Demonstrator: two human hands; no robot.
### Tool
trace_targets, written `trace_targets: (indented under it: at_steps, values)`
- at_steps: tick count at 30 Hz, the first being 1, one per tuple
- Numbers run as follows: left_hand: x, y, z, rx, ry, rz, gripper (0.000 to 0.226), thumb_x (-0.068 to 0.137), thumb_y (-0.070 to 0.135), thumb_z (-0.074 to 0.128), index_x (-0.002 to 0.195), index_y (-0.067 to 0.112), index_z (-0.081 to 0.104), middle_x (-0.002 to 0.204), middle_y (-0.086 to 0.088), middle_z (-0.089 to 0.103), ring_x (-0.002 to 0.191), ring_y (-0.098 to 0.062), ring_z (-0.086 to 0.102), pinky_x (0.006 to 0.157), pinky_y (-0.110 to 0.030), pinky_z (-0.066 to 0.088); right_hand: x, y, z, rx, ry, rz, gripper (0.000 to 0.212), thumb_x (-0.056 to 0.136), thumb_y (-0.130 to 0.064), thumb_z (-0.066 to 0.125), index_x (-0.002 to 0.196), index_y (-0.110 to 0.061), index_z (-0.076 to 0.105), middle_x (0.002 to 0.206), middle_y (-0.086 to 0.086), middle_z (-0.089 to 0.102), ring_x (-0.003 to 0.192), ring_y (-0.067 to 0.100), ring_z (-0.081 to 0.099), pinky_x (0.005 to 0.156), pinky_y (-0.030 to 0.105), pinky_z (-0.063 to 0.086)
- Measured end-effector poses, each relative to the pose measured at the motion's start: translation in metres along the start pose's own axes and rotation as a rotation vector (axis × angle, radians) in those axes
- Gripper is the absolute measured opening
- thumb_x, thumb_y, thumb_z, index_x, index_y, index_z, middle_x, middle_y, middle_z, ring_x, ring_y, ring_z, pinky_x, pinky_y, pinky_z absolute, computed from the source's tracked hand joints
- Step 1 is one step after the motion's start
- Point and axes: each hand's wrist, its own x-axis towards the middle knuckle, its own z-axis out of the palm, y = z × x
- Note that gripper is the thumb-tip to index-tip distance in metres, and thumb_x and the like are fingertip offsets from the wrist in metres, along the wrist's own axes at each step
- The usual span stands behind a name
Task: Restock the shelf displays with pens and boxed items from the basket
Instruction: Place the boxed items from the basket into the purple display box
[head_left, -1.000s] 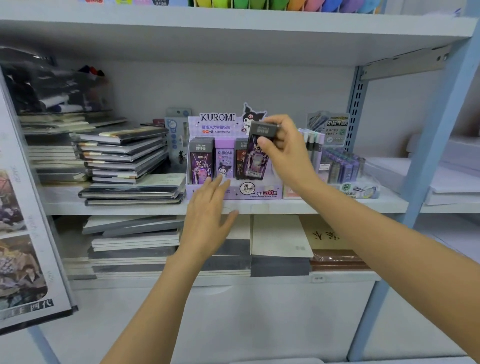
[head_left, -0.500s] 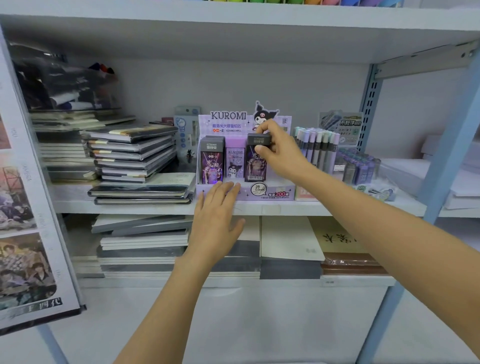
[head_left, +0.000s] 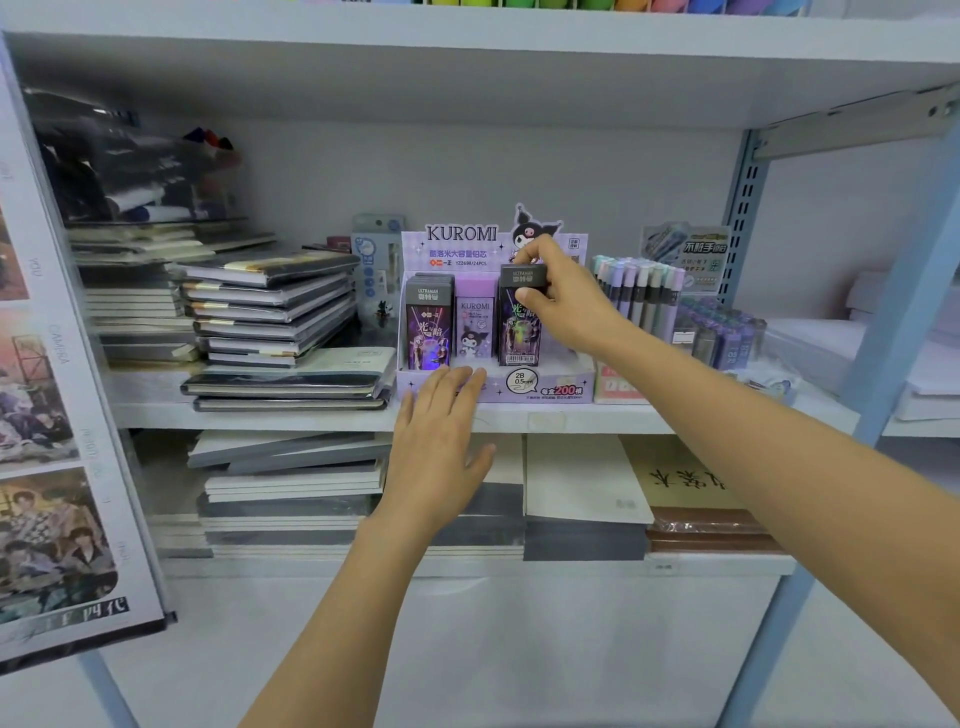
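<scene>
At centre frame, my right hand (head_left: 563, 299) pinches the grey top of a dark boxed item (head_left: 519, 322), standing upright in the right slot of the purple Kuromi display box (head_left: 545, 389) on the shelf (head_left: 571, 418). My left hand (head_left: 439, 447), fingers straight and relaxed, touches the display's front edge.

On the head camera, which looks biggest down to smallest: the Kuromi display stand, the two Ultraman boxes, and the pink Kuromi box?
1. Kuromi display stand
2. held Ultraman box, in the right hand, and left Ultraman box: alike, unranked
3. pink Kuromi box, bottom hidden
</scene>
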Motion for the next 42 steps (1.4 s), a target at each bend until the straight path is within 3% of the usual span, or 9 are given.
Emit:
trace_targets:
  at_steps: [5, 9, 15, 20, 23, 31, 34, 37, 42]
  values:
    - [0.0, 0.0, 0.001, -0.011, 0.002, -0.001, 0.072, 0.094, 0.033, 0.057, 0.153, 0.022, 0.017, 0.159, 0.004, 0.018, 0.148, -0.015, 0.005, 0.119, -0.042, 0.012, -0.004, 0.006, 0.01, 0.024, 0.147, -0.058, 0.028, 0.093, 0.0, 0.055, 0.112, -0.02, 0.05, 0.101, -0.003, 0.055, 0.091, 0.019, 0.059, 0.075, 0.032, 0.053]
    - [0.0, 0.001, 0.001, -0.016, 0.009, 0.0, 0.073, 0.093, 0.032, 0.058, 0.153, 0.022, 0.019, 0.158, 0.003, 0.02, 0.147, -0.015, 0.008, 0.119, -0.042, 0.013, 0.0, 0.008, 0.018, -0.09, 0.18, -0.116, 0.028, 0.092, -0.005, 0.059, 0.115, -0.018, 0.054, 0.109, -0.005, 0.047, 0.097, 0.012, 0.047, 0.073, 0.02, 0.037]
    - [-0.001, 0.0, 0.0, -0.015, 0.013, 0.008, 0.072, 0.092, 0.031, 0.058, 0.152, 0.021, 0.02, 0.157, 0.003, 0.021, 0.147, -0.016, 0.01, 0.119, -0.041, 0.014, -0.001, 0.018, 0.01, -0.421, 0.212, -0.102, 0.042, 0.091, -0.007, 0.06, 0.131, -0.017, 0.05, 0.122, 0.003, 0.051, 0.114, 0.02, 0.047, 0.084, 0.032, 0.043]
    - [0.001, 0.001, 0.001, -0.02, 0.021, 0.002, 0.072, 0.093, 0.032, 0.058, 0.153, 0.021, 0.02, 0.157, 0.003, 0.022, 0.147, -0.016, 0.011, 0.119, -0.04, 0.014, -0.003, 0.014, -0.002, -0.156, 0.186, -0.151, 0.021, 0.092, -0.009, 0.061, 0.113, -0.013, 0.061, 0.109, 0.0, 0.063, 0.088, 0.011, 0.051, 0.083, 0.028, 0.045]
    - [0.001, 0.002, 0.001, -0.016, 0.031, 0.008, 0.072, 0.092, 0.032, 0.059, 0.152, 0.019, 0.022, 0.156, 0.001, 0.024, 0.146, -0.018, 0.013, 0.119, -0.037, 0.014, -0.001, 0.008, 0.0, -0.144, 0.151, -0.207, 0.018, 0.093, -0.009, 0.06, 0.11, -0.013, 0.063, 0.105, 0.001, 0.067, 0.089, 0.011, 0.057, 0.083, 0.027, 0.047]
    - [0.0, 0.002, 0.0, -0.015, 0.026, 0.009, 0.072, 0.092, 0.031, 0.059, 0.152, 0.019, 0.022, 0.156, 0.0, 0.025, 0.146, -0.018, 0.014, 0.119, -0.038, 0.016, 0.004, 0.011, -0.013, -0.178, -0.005, -0.047, 0.017, 0.093, -0.009, 0.061, 0.109, -0.013, 0.062, 0.102, 0.003, 0.062, 0.091, 0.019, 0.057, 0.089, 0.038, 0.049]
    - [0.0, 0.002, 0.0, -0.017, 0.021, 0.013, 0.073, 0.092, 0.031, 0.06, 0.152, 0.018, 0.022, 0.156, 0.0, 0.024, 0.146, -0.018, 0.014, 0.118, -0.038, 0.016, -0.004, 0.011, -0.001, -0.356, 0.1, -0.132, 0.031, 0.091, -0.012, 0.063, 0.121, -0.014, 0.06, 0.118, 0.004, 0.057, 0.109, 0.021, 0.053, 0.093, 0.039, 0.047]
    - [0.0, 0.002, 0.001, -0.015, 0.02, 0.008, 0.072, 0.092, 0.031, 0.06, 0.152, 0.019, 0.022, 0.156, 0.001, 0.024, 0.146, -0.018, 0.013, 0.118, -0.038, 0.016, -0.014, 0.018, 0.013, -0.512, 0.088, -0.151, 0.052, 0.093, -0.014, 0.06, 0.142, -0.013, 0.044, 0.14, 0.004, 0.047, 0.128, 0.023, 0.042, 0.103, 0.039, 0.04]
    - [0.001, 0.003, -0.002, 0.004, 0.019, 0.016, 0.071, 0.092, 0.03, 0.06, 0.152, 0.017, 0.023, 0.156, 0.0, 0.025, 0.145, -0.018, 0.016, 0.116, -0.035, 0.021, -0.012, 0.017, 0.015, -0.618, 0.021, -0.137, 0.058, 0.093, -0.007, 0.05, 0.148, -0.01, 0.033, 0.146, 0.008, 0.042, 0.133, 0.026, 0.038, 0.103, 0.04, 0.039]
